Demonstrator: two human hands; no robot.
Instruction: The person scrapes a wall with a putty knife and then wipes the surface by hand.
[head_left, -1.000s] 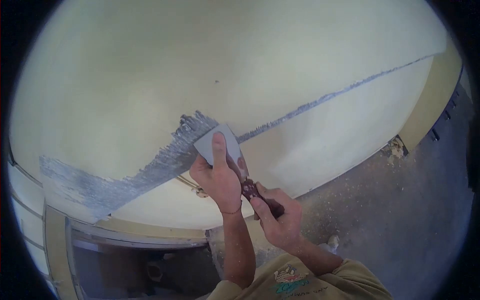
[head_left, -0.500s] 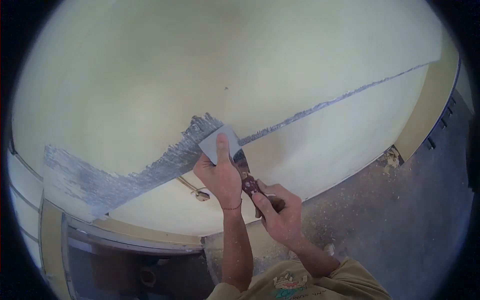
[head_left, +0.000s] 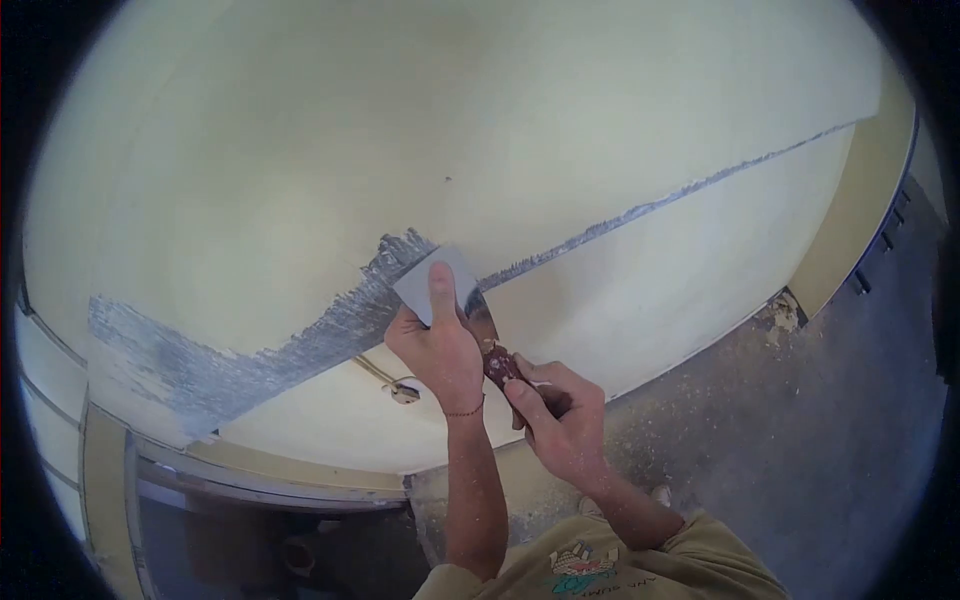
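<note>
A wide scraper [head_left: 422, 280] with a flat grey blade and a dark reddish handle lies against the wall [head_left: 560, 120], and both of my hands are on it. My right hand [head_left: 562, 420] is closed round the handle. Further up, my left hand [head_left: 440, 345] presses its thumb on the blade, its other fingers curled and partly hidden. The blade's edge meets a rough grey scraped band [head_left: 290, 355] that runs across the cream wall. To the right, the band thins to a narrow grey strip [head_left: 620, 220].
A small wall fitting with a rod-like part [head_left: 403, 394] sits just below my left hand. The grey floor [head_left: 740, 420] has pale flakes scattered along the wall's foot. At lower left is a frame [head_left: 270, 485] around a dark opening.
The scraper's blade has shifted very slightly left across the wall, with my left hand on it. My grip is the same, and the view has tilted a little.
</note>
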